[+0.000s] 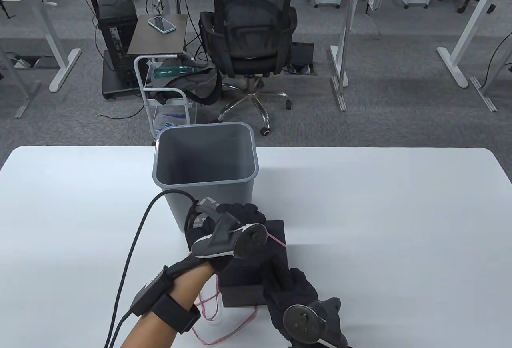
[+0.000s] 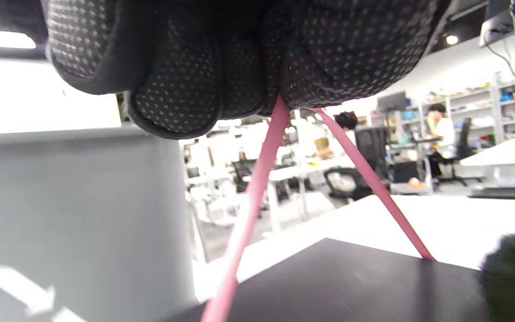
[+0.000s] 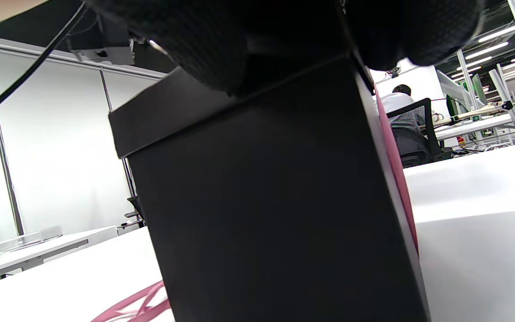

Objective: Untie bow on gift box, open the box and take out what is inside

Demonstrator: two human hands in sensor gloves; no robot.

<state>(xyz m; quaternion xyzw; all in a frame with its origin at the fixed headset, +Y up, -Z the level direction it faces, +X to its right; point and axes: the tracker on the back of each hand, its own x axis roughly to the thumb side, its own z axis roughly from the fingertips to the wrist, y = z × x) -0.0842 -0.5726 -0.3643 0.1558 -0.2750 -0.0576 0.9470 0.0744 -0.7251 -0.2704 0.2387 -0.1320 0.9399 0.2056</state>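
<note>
- The black gift box (image 1: 256, 280) sits on the white table (image 1: 380, 212) near the front edge, just in front of a grey bin (image 1: 206, 164), with its lid on.
- The pink ribbon (image 2: 257, 188) no longer looks tied in a bow: loose loops of it lie on the table at the box's near-left corner, while two strands rise taut from the box top into the left hand.
- By that showing, the untying is largely done; what remains is likely to pull the ribbon clear of the box, lift the lid and take out the contents, which are hidden.
- The left hand (image 1: 224, 228) hovers over the far part of the box, its fingers bunched together and pinching both ribbon strands, as the left wrist view shows.
- The right hand (image 1: 292, 288) rests on the near right part of the box; the right wrist view shows gloved fingers over the lid edge, apparently steadying it, though whether they grip or merely press cannot be told.
</note>
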